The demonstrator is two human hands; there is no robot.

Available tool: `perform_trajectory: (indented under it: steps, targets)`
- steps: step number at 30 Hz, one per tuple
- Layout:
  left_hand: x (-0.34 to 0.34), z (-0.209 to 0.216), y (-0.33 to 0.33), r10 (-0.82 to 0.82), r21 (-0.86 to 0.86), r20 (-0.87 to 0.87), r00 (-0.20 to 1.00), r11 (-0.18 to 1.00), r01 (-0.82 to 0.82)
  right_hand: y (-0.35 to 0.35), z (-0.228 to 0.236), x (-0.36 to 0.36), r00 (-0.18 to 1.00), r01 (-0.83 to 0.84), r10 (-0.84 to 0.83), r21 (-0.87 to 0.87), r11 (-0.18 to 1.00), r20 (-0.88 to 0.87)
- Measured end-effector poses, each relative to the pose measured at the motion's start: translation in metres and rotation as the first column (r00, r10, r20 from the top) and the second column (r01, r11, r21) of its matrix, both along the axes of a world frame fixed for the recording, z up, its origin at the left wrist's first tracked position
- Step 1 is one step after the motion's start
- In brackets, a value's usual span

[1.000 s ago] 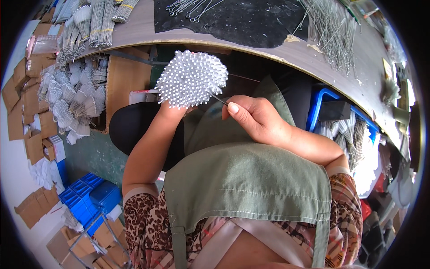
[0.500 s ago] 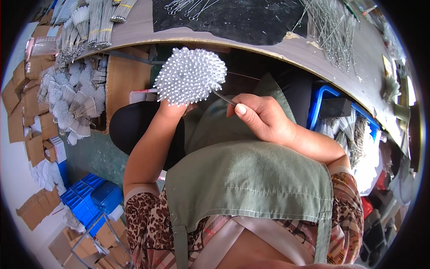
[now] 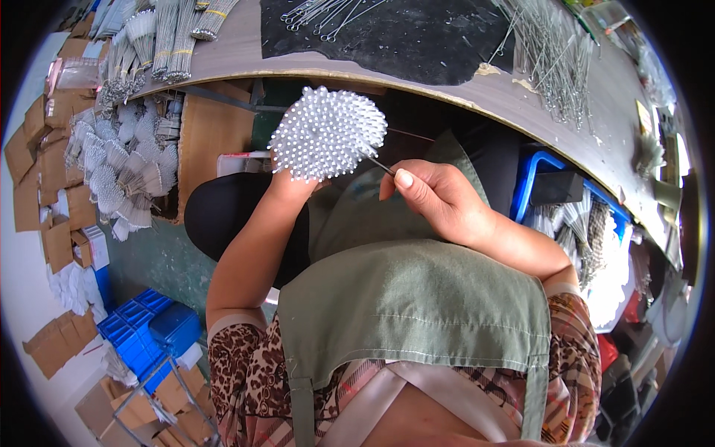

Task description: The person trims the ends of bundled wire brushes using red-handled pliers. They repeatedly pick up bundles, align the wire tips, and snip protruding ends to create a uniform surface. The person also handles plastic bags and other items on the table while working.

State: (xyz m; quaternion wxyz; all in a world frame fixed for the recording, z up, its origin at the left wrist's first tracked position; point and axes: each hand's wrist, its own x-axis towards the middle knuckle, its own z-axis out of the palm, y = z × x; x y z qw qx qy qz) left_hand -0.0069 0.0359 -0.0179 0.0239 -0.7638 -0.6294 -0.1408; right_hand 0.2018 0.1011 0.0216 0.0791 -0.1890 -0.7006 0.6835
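Observation:
My left hand [image 3: 294,184] is closed round a thick bundle of thin wire brushes [image 3: 328,134], their many white-tipped ends facing up. The bundle hides most of the left fingers. Close to its right, my right hand [image 3: 441,195] pinches a thin metal wire stem [image 3: 382,165] between thumb and forefinger. The stem's far end meets the bundle's right edge; whether it belongs to one of the brushes is hidden. Both hands are over my lap, in front of the table edge.
On the grey table [image 3: 223,56] ahead lies a black mat [image 3: 417,37] with looped wires [image 3: 331,18]. Tied wire bundles [image 3: 175,45] lie left; a loose wire pile [image 3: 551,63] lies right. A carton of brush bundles [image 3: 130,160] stands below left, a blue crate [image 3: 530,175] right.
The bundle sits slightly farther right and lower in the picture. A shorter length of the stem shows between it and my right fingers. Both hands keep their grip.

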Motion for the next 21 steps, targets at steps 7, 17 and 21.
perform_trajectory:
  steps: [7,17,21]
  targets:
    - [-0.010,-0.027,-0.013,-0.017,0.029,0.239,0.971,1.000,0.010,0.004,0.007,0.000,0.998,-0.009,0.004,0.085,0.996,0.061]
    - [-0.022,-0.062,-0.025,0.098,-0.014,0.368,0.925,0.995,-0.100,0.007,0.005,-0.001,0.997,-0.004,-0.002,0.087,0.996,0.073]
    - [-0.021,-0.065,-0.025,0.110,-0.027,0.386,0.916,0.994,-0.108,0.007,0.003,-0.003,0.998,0.007,-0.011,0.082,0.997,0.055]
